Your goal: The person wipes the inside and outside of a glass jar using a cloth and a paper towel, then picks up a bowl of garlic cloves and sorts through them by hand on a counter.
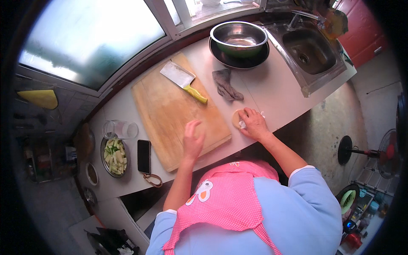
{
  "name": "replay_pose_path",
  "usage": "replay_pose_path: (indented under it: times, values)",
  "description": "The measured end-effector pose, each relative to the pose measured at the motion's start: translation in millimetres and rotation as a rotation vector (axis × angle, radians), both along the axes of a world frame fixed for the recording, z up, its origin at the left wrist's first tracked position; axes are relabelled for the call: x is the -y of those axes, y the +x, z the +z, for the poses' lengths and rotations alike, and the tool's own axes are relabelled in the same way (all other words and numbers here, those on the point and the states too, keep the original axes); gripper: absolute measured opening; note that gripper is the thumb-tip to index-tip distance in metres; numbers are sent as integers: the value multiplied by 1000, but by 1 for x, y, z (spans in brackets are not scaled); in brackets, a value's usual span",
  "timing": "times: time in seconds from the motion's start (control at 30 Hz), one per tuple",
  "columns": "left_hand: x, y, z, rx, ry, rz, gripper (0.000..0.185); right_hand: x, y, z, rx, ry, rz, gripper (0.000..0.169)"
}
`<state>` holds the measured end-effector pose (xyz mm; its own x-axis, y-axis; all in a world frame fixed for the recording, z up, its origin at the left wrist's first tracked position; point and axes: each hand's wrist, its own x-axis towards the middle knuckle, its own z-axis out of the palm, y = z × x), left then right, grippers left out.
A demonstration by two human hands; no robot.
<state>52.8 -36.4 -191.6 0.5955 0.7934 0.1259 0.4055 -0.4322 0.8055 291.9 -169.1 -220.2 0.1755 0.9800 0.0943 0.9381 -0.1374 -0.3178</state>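
My right hand [253, 124] rests on the white counter to the right of the board, its fingers over a crumpled white tissue [243, 124]. Under those fingers lies a round tan disc [236, 119], partly covered, so its kind is unclear. My left hand [193, 140] is slightly blurred and hovers over the near part of the wooden cutting board [165, 124], fingers apart and holding nothing. A cleaver [178, 75] with a yellow-green handle lies flat on the far part of that board. Beyond my right hand is a bunched grey-brown cloth [227, 85].
A steel-rimmed green bowl [239, 48] sits in a dark pan [223, 60] beside the steel sink [309, 47]. At left are a phone [144, 156], a clear jar [120, 129] on its side, and a metal bowl [105, 161] of cut pale-green vegetable pieces [115, 156]. A fan [387, 153] stands right.
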Motion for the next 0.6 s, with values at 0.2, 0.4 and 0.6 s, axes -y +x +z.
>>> replay_pose_path:
  times: [0.2, 0.4, 0.6]
  values:
    - [25, 68, -35, 216, -509, -24, 35, -3, 20, -27, -1196, -20, -331, 54]
    - [32, 99, -19, 660, -1489, -98, 34, 9, 2, 15, -2167, -49, -262, 36]
    - [37, 93, 12, 834, -1389, 39, 26, 12, -1, 42, -1940, 34, -319, 43]
